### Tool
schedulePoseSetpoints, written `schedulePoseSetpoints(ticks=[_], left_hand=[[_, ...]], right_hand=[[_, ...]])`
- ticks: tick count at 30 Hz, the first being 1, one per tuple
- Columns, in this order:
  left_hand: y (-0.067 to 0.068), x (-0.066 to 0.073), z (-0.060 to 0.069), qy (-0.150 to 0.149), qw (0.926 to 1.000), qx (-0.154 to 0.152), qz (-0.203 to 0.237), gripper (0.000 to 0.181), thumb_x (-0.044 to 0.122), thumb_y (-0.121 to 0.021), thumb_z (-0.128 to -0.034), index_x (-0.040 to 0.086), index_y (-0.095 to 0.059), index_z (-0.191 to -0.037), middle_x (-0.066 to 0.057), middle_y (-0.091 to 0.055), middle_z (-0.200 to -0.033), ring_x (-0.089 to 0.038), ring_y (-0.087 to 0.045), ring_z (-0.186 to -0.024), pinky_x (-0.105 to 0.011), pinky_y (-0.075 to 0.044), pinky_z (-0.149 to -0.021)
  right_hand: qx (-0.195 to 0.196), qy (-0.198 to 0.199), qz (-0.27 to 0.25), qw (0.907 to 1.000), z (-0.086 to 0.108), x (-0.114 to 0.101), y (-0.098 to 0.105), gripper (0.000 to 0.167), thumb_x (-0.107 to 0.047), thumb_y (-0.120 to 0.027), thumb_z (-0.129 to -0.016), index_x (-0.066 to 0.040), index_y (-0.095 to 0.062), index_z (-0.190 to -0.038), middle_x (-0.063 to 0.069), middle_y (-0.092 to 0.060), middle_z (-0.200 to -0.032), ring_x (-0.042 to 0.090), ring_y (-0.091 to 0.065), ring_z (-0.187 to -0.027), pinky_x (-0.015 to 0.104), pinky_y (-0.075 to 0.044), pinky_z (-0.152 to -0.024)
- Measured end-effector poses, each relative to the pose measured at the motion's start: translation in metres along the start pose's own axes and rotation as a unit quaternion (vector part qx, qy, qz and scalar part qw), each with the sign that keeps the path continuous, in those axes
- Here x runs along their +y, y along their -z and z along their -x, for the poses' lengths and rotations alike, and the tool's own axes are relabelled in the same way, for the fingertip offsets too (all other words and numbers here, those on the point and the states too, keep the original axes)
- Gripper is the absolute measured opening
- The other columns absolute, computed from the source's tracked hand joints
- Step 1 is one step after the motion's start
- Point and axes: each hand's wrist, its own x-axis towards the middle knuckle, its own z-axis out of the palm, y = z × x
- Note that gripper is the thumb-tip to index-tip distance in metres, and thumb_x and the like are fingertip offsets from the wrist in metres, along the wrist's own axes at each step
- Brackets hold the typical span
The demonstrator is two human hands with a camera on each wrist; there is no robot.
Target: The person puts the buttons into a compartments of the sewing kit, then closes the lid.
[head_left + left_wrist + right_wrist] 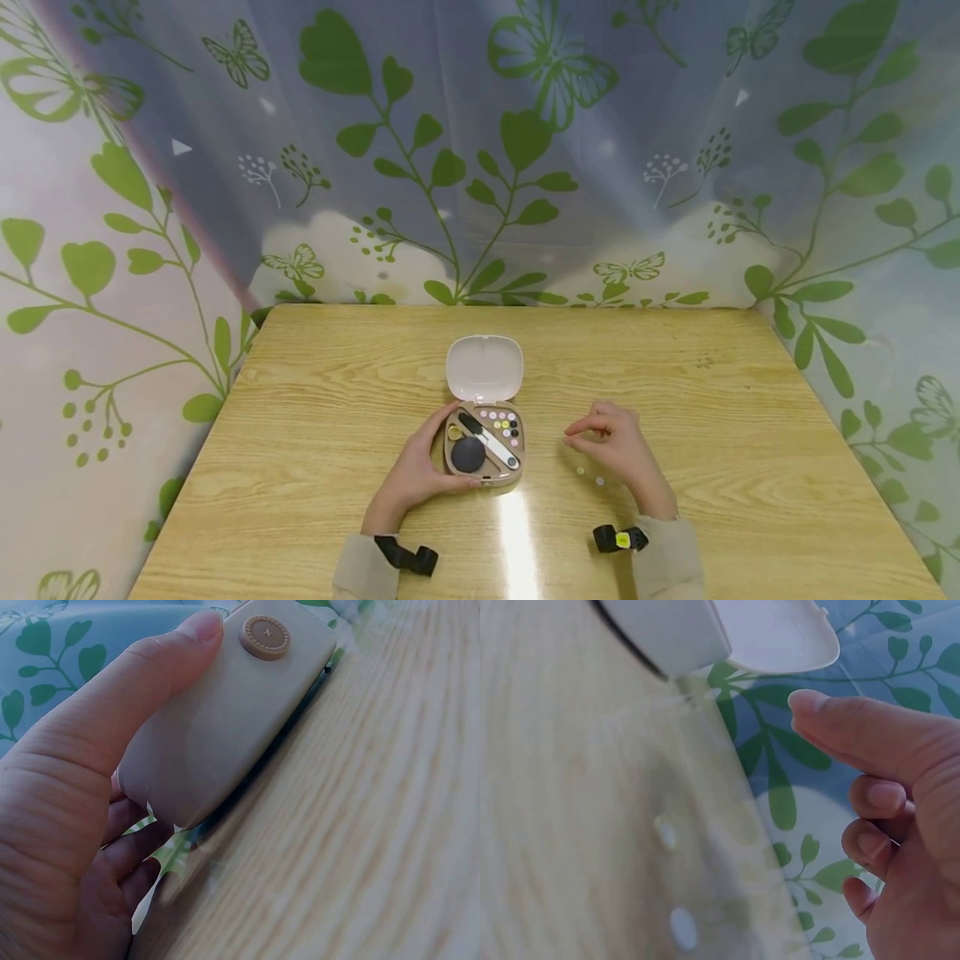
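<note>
An open sewing kit case (485, 481), cream with a tan inside, lies on the table with its lid (484, 369) raised at the back. My left hand (416, 471) grips it from the left, thumb along the front beside a brown button-shaped catch (266, 637). Inside are a black-and-white long tool (491, 442), a round black piece (468, 455), a gold ring-like piece (454, 432) and several small coloured buttons (506, 425). Right of the case, my right hand (618, 446) hovers, thumb and index finger together, other fingers curled. Nothing shows between the fingertips.
Two small pale buttons, one nearer the case (581, 472) and one nearer the wrist (600, 482), lie on the wooden table (337, 367) below my right hand. A printed leaf-and-butterfly curtain (450, 208) hangs behind the table and along both sides.
</note>
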Motion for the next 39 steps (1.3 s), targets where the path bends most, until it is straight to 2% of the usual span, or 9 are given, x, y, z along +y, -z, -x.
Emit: schedulePoseSetpoints(ticks=[3, 8, 12, 17, 21, 25, 29, 33, 39], left_hand=[[0.0, 0.0, 0.0, -0.001, 1.0, 0.001, 0.0, 0.117, 0.043, -0.098, -0.0536, 0.03, -0.038, -0.153, 0.008, -0.042, -0.151, -0.019, -0.036, -0.141, -0.051, -0.028, -0.115], [0.0, 0.0, 0.0, -0.001, 1.0, 0.0, 0.001, 0.117, 0.042, -0.098, -0.0536, 0.032, -0.037, -0.152, 0.009, -0.041, -0.151, -0.019, -0.035, -0.142, -0.051, -0.028, -0.116], [0.0, 0.001, 0.0, 0.001, 1.0, 0.0, -0.002, 0.117, 0.043, -0.098, -0.0533, 0.031, -0.038, -0.152, 0.009, -0.041, -0.151, -0.019, -0.035, -0.141, -0.05, -0.028, -0.115], [0.0, 0.0, 0.0, 0.003, 1.0, -0.001, -0.003, 0.117, 0.042, -0.098, -0.0533, 0.032, -0.038, -0.152, 0.009, -0.041, -0.151, -0.019, -0.035, -0.141, -0.051, -0.028, -0.115], [0.0, 0.001, 0.0, 0.006, 1.0, 0.001, -0.003, 0.117, 0.043, -0.098, -0.0532, 0.032, -0.038, -0.152, 0.009, -0.041, -0.151, -0.019, -0.035, -0.141, -0.051, -0.028, -0.115], [0.0, 0.002, 0.0, 0.009, 0.9999, 0.0, -0.006, 0.116, 0.044, -0.098, -0.0531, 0.033, -0.038, -0.152, 0.01, -0.041, -0.151, -0.018, -0.034, -0.142, -0.05, -0.027, -0.116], [0.0, 0.001, 0.0, 0.01, 0.9999, 0.0, -0.008, 0.117, 0.044, -0.098, -0.0524, 0.034, -0.038, -0.152, 0.01, -0.041, -0.151, -0.018, -0.035, -0.142, -0.05, -0.027, -0.116], [0.0, -0.001, 0.0, 0.011, 0.9999, 0.001, -0.008, 0.117, 0.044, -0.098, -0.0521, 0.034, -0.037, -0.152, 0.009, -0.041, -0.152, -0.019, -0.034, -0.142, -0.051, -0.027, -0.116], [0.001, 0.001, 0.0, 0.015, 0.9999, 0.0, -0.003, 0.117, 0.044, -0.098, -0.0522, 0.034, -0.038, -0.152, 0.008, -0.041, -0.152, -0.019, -0.035, -0.142, -0.05, -0.027, -0.116]], right_hand=[[0.007, 0.008, 0.001, 0.9999, 0.007, 0.005, 0.0, 0.011, 0.0, -0.085, -0.072, -0.008, -0.078, -0.077, 0.0, -0.038, -0.062, 0.01, -0.032, -0.06, 0.035, -0.022, -0.073], [0.009, -0.018, 0.003, 0.9998, 0.016, 0.009, 0.001, 0.016, 0.001, -0.086, -0.071, -0.011, -0.077, -0.078, -0.001, -0.036, -0.063, 0.008, -0.032, -0.062, 0.039, -0.016, -0.074], [0.005, -0.022, 0.006, 0.9997, 0.023, 0.013, 0.003, 0.018, 0.001, -0.086, -0.07, -0.012, -0.077, -0.08, -0.001, -0.036, -0.064, 0.009, -0.033, -0.064, 0.04, -0.015, -0.073], [-0.015, -0.065, 0.013, 0.9977, 0.031, 0.016, 0.005, 0.019, -0.005, -0.087, -0.072, -0.017, -0.076, -0.081, -0.001, -0.038, -0.066, 0.011, -0.036, -0.069, 0.04, -0.015, -0.074], [-0.04, -0.111, 0.012, 0.993, 0.036, 0.017, 0.006, 0.019, -0.009, -0.088, -0.072, -0.021, -0.076, -0.083, -0.002, -0.042, -0.071, 0.011, -0.038, -0.073, 0.034, -0.024, -0.074], [-0.067, -0.135, -0.007, 0.9885, 0.039, 0.02, 0.005, 0.021, -0.01, -0.088, -0.072, -0.02, -0.076, -0.085, -0.001, -0.047, -0.075, 0.012, -0.04, -0.076, 0.029, -0.033, -0.069], [-0.077, -0.138, -0.012, 0.9874, 0.042, 0.024, 0.003, 0.023, -0.01, -0.088, -0.072, -0.022, -0.074, -0.085, -0.001, -0.049, -0.077, 0.011, -0.041, -0.076, 0.032, -0.028, -0.076], [-0.067, -0.121, -0.013, 0.9902, 0.044, 0.028, 0.002, 0.023, -0.009, -0.087, -0.071, -0.023, -0.074, -0.084, -0.003, -0.05, -0.076, 0.011, -0.042, -0.074, 0.036, -0.024, -0.078], [-0.047, -0.094, -0.013, 0.9944, 0.047, 0.032, -0.002, 0.025, -0.005, -0.088, -0.07, -0.024, -0.074, -0.081, -0.004, -0.051, -0.072, 0.01, -0.042, -0.07, 0.03, -0.03, -0.072]])
